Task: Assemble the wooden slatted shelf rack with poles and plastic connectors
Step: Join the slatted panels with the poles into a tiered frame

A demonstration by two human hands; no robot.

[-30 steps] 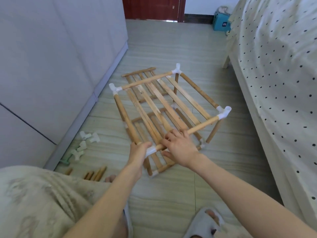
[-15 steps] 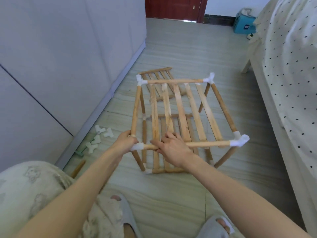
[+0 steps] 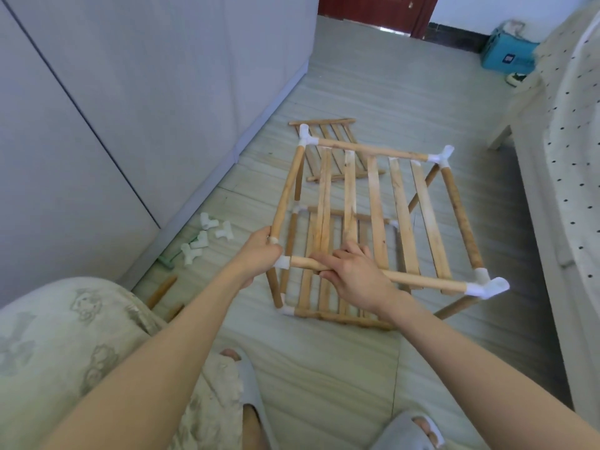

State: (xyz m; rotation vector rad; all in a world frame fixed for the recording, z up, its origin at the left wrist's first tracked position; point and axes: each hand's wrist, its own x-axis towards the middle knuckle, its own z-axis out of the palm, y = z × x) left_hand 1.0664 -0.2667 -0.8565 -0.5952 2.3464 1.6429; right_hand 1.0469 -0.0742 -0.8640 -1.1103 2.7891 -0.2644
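Note:
The two-tier wooden rack (image 3: 373, 196) stands on the floor, its slatted upper shelf joined at the corners by white plastic connectors. My left hand (image 3: 259, 251) grips the near-left corner connector (image 3: 281, 262) where the side pole meets it. My right hand (image 3: 354, 274) curls round the near front pole (image 3: 422, 280), a little right of that corner. The near-right connector (image 3: 487, 285) and both far connectors sit on their poles. A lower slatted shelf shows beneath, partly hidden by the upper one.
A loose slatted panel (image 3: 324, 128) lies on the floor behind the rack. Spare white connectors (image 3: 207, 237) and some short poles (image 3: 162, 289) lie by the grey cabinet wall on the left. A bed (image 3: 568, 157) runs along the right. My slippered feet are below.
The rack has been turned clockwise so its front pole now faces me squarely. Both hands stayed at the near-left corner and front pole.

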